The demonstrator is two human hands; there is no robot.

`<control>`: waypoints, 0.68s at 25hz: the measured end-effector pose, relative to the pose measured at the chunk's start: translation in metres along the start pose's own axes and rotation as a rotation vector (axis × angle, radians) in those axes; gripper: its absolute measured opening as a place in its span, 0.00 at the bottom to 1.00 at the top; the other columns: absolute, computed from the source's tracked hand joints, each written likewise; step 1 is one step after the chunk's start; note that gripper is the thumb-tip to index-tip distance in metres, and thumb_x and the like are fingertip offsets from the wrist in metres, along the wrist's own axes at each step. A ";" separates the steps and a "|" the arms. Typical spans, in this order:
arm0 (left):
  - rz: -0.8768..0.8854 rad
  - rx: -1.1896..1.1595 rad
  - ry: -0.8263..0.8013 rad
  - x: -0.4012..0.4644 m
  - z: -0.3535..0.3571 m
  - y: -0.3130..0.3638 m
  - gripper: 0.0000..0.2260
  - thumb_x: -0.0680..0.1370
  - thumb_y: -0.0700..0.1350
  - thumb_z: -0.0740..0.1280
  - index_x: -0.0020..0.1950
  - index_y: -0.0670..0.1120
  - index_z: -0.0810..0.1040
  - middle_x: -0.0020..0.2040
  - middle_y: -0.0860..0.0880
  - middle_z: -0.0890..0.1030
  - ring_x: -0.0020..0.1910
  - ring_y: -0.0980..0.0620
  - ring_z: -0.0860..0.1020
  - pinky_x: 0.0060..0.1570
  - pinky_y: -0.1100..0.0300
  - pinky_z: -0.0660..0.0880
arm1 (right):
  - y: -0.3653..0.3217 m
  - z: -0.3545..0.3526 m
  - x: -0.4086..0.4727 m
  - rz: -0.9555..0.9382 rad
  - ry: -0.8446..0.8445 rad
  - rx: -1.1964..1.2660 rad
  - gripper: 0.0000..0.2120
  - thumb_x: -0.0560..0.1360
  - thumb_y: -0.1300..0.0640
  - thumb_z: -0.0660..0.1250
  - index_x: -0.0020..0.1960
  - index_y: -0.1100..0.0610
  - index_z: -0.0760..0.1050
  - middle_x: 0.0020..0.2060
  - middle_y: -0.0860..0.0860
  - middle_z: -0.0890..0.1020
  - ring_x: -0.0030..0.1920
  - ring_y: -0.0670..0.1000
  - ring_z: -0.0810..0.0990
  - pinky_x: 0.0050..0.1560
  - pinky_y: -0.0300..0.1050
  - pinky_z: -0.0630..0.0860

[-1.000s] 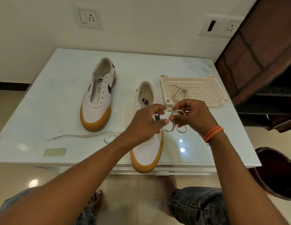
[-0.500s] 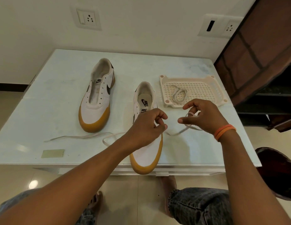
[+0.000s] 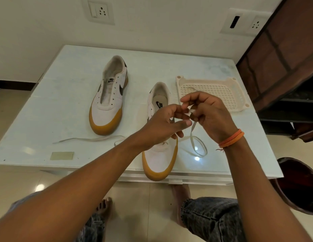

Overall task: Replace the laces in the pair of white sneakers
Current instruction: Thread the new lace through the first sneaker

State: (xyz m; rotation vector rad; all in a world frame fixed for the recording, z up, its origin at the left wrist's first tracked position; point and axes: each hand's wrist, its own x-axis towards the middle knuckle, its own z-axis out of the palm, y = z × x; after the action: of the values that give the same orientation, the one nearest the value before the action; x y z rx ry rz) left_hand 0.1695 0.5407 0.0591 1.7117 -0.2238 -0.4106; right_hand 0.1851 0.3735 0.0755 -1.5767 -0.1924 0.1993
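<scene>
Two sneakers [image 3: 109,100] on table [image 3: 65,105], tray [image 3: 237,95] right of them

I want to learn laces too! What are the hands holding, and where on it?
Both hands, left and right, pinch a white shoelace near its upper part, above the nearer sneaker. Its lower loop lies on the table.

Bare table [image 3: 61,105] left (far sneaker [image 3: 109,96] bounds it)

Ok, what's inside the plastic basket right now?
The basket's mesh floor shows bare on the part in view. Its near-left corner is covered by the right hand, which pinches a white lace, so anything lying there cannot be seen.
</scene>
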 end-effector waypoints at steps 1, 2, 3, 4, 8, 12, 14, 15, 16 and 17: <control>0.007 -0.033 0.007 0.000 -0.001 0.000 0.16 0.78 0.45 0.69 0.65 0.47 0.73 0.51 0.51 0.82 0.37 0.52 0.83 0.37 0.60 0.80 | 0.001 0.002 0.000 0.011 -0.018 -0.002 0.21 0.64 0.70 0.56 0.50 0.61 0.80 0.42 0.56 0.80 0.38 0.52 0.72 0.35 0.40 0.69; 0.002 -0.069 0.009 0.000 -0.003 0.001 0.17 0.78 0.44 0.69 0.66 0.47 0.73 0.49 0.50 0.83 0.37 0.52 0.82 0.37 0.59 0.79 | 0.002 0.003 0.000 0.021 -0.028 0.007 0.20 0.64 0.69 0.56 0.50 0.60 0.80 0.43 0.55 0.79 0.37 0.52 0.71 0.35 0.41 0.69; -0.015 -0.093 -0.002 0.000 -0.006 0.001 0.19 0.78 0.44 0.68 0.69 0.48 0.71 0.49 0.49 0.83 0.38 0.52 0.82 0.38 0.59 0.79 | 0.003 0.004 0.000 0.032 -0.030 0.028 0.20 0.63 0.69 0.56 0.49 0.60 0.80 0.43 0.55 0.78 0.37 0.53 0.70 0.35 0.43 0.68; -0.036 -0.102 -0.023 0.000 -0.010 0.002 0.20 0.79 0.43 0.68 0.70 0.49 0.71 0.49 0.49 0.83 0.39 0.52 0.82 0.39 0.59 0.78 | 0.003 0.003 0.000 0.042 -0.030 0.056 0.20 0.62 0.69 0.56 0.48 0.59 0.80 0.43 0.55 0.77 0.38 0.55 0.69 0.36 0.44 0.68; -0.063 0.038 -0.078 -0.001 -0.024 0.003 0.09 0.79 0.43 0.67 0.59 0.46 0.79 0.45 0.50 0.83 0.39 0.53 0.81 0.38 0.60 0.78 | 0.000 0.005 0.000 0.055 -0.032 0.123 0.21 0.60 0.70 0.55 0.42 0.56 0.81 0.39 0.55 0.74 0.37 0.53 0.70 0.35 0.44 0.68; -0.140 -0.009 -0.168 0.000 -0.034 0.005 0.09 0.79 0.45 0.67 0.58 0.43 0.78 0.50 0.47 0.84 0.41 0.52 0.81 0.42 0.56 0.79 | 0.002 0.007 0.001 0.046 0.010 0.141 0.20 0.61 0.71 0.55 0.40 0.56 0.81 0.37 0.55 0.74 0.38 0.50 0.71 0.36 0.43 0.70; -0.168 -0.052 -0.195 0.000 -0.037 0.006 0.12 0.79 0.44 0.68 0.61 0.43 0.77 0.51 0.45 0.84 0.41 0.51 0.80 0.43 0.55 0.79 | 0.005 0.009 0.003 0.029 0.025 0.155 0.20 0.61 0.71 0.55 0.41 0.56 0.81 0.37 0.55 0.74 0.38 0.51 0.71 0.36 0.43 0.71; -0.163 -0.049 -0.209 -0.001 -0.038 0.006 0.12 0.79 0.43 0.68 0.61 0.42 0.77 0.51 0.43 0.84 0.40 0.51 0.80 0.42 0.56 0.79 | 0.006 0.010 0.004 0.022 0.029 0.150 0.19 0.62 0.71 0.55 0.41 0.56 0.81 0.37 0.54 0.74 0.38 0.51 0.71 0.37 0.43 0.72; -0.148 -0.040 -0.222 -0.001 -0.039 0.006 0.11 0.78 0.42 0.68 0.60 0.41 0.77 0.51 0.40 0.83 0.38 0.52 0.79 0.41 0.57 0.79 | 0.007 0.011 0.005 0.018 0.032 0.138 0.19 0.62 0.71 0.55 0.41 0.56 0.81 0.36 0.54 0.74 0.38 0.51 0.71 0.37 0.43 0.72; -0.133 -0.031 -0.229 -0.001 -0.040 0.007 0.10 0.78 0.41 0.68 0.59 0.41 0.78 0.51 0.38 0.82 0.37 0.53 0.79 0.41 0.58 0.79 | 0.008 0.011 0.005 0.015 0.035 0.126 0.19 0.62 0.70 0.56 0.41 0.56 0.81 0.36 0.53 0.74 0.38 0.52 0.70 0.37 0.44 0.72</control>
State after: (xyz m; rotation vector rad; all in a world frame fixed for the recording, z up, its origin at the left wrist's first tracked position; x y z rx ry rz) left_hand 0.1848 0.5765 0.0716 1.6536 -0.2692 -0.7068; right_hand 0.1874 0.3852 0.0673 -1.4562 -0.1381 0.1923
